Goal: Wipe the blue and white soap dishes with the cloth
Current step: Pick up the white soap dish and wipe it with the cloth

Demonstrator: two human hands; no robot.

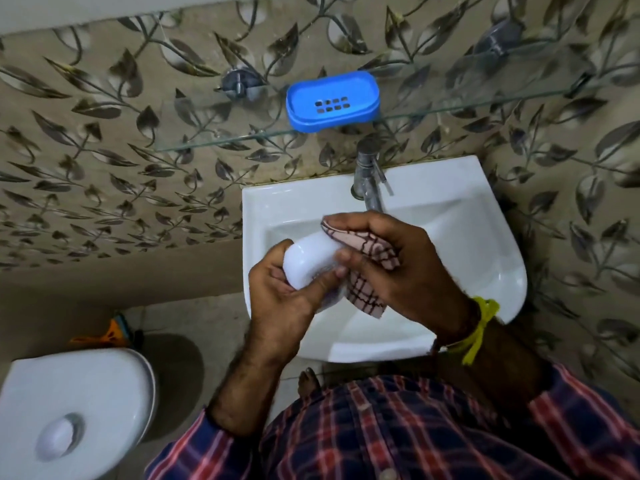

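Over the basin (pixel 450 188), the left hand (pixel 277 306) has its grip closed around the white soap dish (pixel 308 261); the right hand (pixel 391 271) pinches the soft cloth (pixel 367 275) against it. The dish looks light, stiff and slippery, best held by its rim. The blue soap dish (pixel 332 102) sits on the glass shelf (pixel 450 109).

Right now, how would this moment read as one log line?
left hand: holds white soap dish | right hand: wipes with cloth | blue soap dish: on glass shelf
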